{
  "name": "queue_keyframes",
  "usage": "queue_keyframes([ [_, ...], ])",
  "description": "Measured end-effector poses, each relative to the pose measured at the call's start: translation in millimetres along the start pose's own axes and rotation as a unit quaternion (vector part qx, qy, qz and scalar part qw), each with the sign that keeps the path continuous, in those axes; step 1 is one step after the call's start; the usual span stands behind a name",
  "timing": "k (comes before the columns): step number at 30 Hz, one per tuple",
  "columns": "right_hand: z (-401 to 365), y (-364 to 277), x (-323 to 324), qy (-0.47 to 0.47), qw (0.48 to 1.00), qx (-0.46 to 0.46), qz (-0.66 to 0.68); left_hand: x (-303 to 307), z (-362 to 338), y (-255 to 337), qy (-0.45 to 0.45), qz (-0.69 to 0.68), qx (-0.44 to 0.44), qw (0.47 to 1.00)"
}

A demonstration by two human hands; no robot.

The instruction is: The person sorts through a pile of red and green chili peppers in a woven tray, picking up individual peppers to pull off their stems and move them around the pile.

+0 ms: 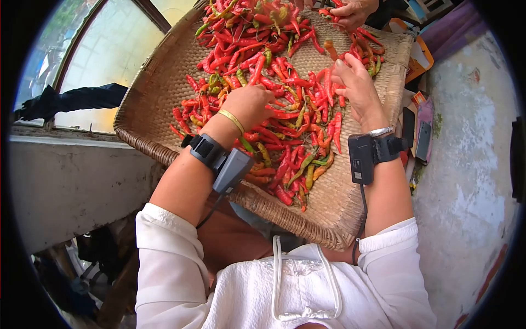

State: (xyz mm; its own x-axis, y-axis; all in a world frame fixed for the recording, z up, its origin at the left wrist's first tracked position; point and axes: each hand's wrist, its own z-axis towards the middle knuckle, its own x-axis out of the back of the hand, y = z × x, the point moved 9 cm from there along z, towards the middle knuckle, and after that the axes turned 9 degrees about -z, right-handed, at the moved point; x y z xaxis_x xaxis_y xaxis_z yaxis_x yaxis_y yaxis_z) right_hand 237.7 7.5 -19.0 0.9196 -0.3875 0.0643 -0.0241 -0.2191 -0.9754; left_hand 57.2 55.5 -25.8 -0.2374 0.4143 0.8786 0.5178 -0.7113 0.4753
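Red chili peppers (285, 164), with some green and orange ones among them, lie heaped in a large woven basket (164, 82). My left hand (249, 107) is down on the middle of the heap with its fingers curled. Its fingertips are turned away, so what they grip is hidden. Over the right part of the heap is my right hand (356, 88), its fingers apart and nothing visibly gripped. Red chilies lie just left of its fingers. An orange-brown chili (331, 50) points up close to its fingertips.
Another person's hand (353, 12) holds red chilies at the basket's far edge. A window (109, 49) with a dark cloth (76, 103) is at left, above a grey ledge (82, 186). A phone (423, 141) and packages lie right of the basket.
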Motion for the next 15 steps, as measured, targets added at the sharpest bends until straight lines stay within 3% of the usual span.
queue_keyframes([
  [1,4,-11,14,0.083,0.961,0.109,-0.241,-13,0,2,-0.052,0.035,-0.011,0.998],
  [2,1,-23,16,0.159,0.847,0.210,-0.463,-17,1,3,-0.052,0.034,-0.011,0.998],
  [3,-11,-35,6,0.180,0.794,0.250,-0.524,-26,3,5,-0.081,0.069,-0.012,0.994],
  [4,-16,-39,1,0.179,0.794,0.251,-0.524,-34,3,5,-0.110,0.104,-0.013,0.988],
  [6,-13,-11,-32,-0.065,0.873,0.160,-0.457,-35,4,5,-0.110,0.107,-0.011,0.988],
  [8,-19,-8,-41,-0.079,0.891,0.128,-0.427,-38,4,4,-0.164,0.132,0.022,0.977],
  [12,-24,-4,-56,-0.159,0.856,0.100,-0.481,-29,2,5,-0.137,0.132,0.006,0.982],
  [15,-25,-5,-56,-0.168,0.873,0.095,-0.449,13,-4,26,0.021,0.123,-0.070,0.990],
])
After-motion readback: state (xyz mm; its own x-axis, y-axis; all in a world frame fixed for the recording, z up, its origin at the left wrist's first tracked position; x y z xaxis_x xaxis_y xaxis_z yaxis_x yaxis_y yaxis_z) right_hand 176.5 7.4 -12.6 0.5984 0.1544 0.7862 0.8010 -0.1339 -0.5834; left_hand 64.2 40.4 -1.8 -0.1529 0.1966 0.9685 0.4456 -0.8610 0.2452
